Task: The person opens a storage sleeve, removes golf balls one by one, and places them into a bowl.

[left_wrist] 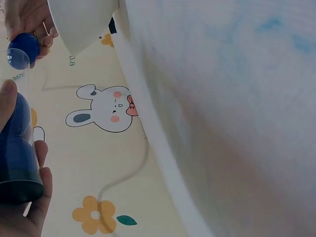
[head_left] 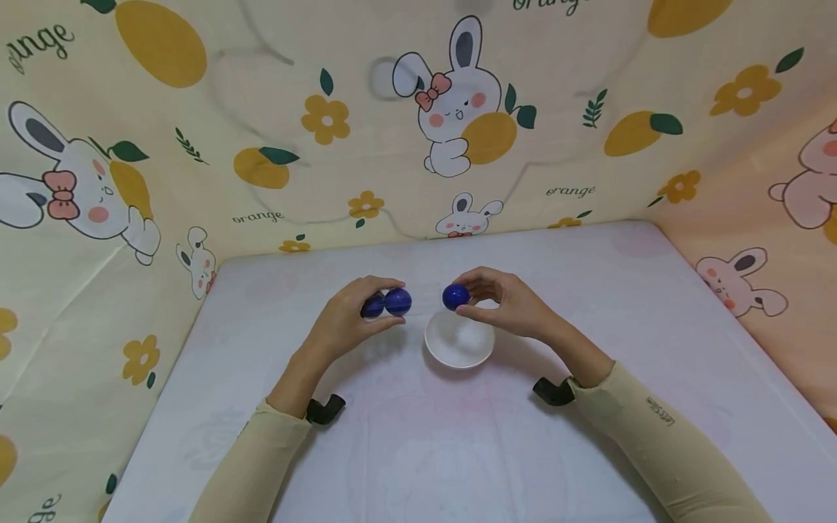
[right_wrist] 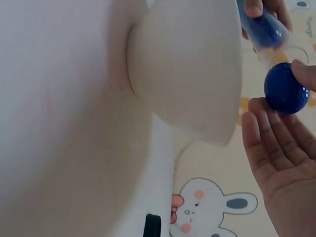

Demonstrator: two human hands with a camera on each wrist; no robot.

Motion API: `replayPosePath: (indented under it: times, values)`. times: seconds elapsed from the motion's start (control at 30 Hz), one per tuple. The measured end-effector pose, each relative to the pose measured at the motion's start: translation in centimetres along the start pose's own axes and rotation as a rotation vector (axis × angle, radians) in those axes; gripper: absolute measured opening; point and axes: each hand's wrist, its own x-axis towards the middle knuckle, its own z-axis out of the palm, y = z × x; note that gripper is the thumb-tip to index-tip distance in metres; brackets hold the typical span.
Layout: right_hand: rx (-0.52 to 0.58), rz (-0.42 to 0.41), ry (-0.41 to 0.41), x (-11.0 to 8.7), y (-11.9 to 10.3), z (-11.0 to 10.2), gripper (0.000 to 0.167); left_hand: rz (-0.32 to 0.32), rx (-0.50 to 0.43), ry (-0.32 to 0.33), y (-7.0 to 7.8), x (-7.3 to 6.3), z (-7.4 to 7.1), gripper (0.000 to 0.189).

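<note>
My left hand point(head_left: 343, 316) grips a clear cylindrical container point(left_wrist: 19, 79), held sideways in the head view, its end facing right. Inside are two blue balls point(head_left: 397, 301), one behind the other; the container has a dark base point(left_wrist: 20, 190). My right hand point(head_left: 516, 303) pinches a dimpled blue ball point(right_wrist: 285, 90), like a golf ball, between thumb and fingers. That ball is level with the container's end; in the head view a gap separates them. Below the right hand stands a white bowl point(head_left: 460, 362) on the table, with nothing visible inside.
The table point(head_left: 425, 450) has a pale covering. A cream curtain point(head_left: 556, 73) with rabbits and oranges hangs behind it and along both sides. Black curved pieces point(head_left: 325, 410) stick out by both wrists, at the sleeve cuffs.
</note>
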Motion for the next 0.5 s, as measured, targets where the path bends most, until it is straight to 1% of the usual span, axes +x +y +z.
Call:
replayPosePath:
  times: [0.1, 0.23, 0.37, 0.5]
  values:
    - [-0.026, 0.009, -0.013, 0.00, 0.20, -0.38, 0.044, 0.006, -0.001, 0.002, 0.10, 0.00, -0.06, 0.060]
    - [-0.077, 0.016, -0.054, 0.00, 0.55, -0.74, 0.041, 0.005, 0.005, 0.000, 0.19, -0.02, -0.08, 0.060]
    - [-0.136, 0.009, -0.098, -0.08, 0.81, -0.99, 0.038, -0.010, 0.006, -0.004, 0.23, 0.00, -0.07, 0.060]
    - [-0.193, -0.009, -0.136, -0.18, 0.92, -1.05, 0.039, -0.029, 0.010, -0.009, 0.32, 0.00, -0.02, 0.060]
